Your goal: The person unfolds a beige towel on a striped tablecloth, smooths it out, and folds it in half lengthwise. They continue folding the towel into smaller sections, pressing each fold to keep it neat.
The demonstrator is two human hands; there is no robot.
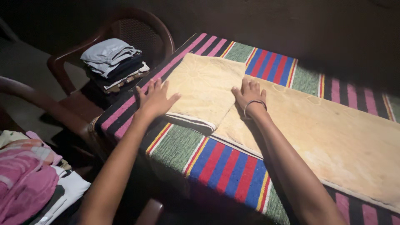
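Pressing flat with both palms, I have my left hand (pixel 155 99) spread open on the left edge of the folded part of a pale yellow towel (pixel 325 137), fingers partly over the striped cloth (pixel 227 164) that covers the tabletop. My right hand (pixel 249 95), open too, with a thin bracelet (pixel 253 104) at the wrist, lies on the towel just beside the fold's right edge. The towel stretches from the far left toward the near right. On the left, a wooden chair (pixel 143 25) carries a stack of folded clothes (pixel 114 62); a pink bundle (pixel 25 179) sits near left.
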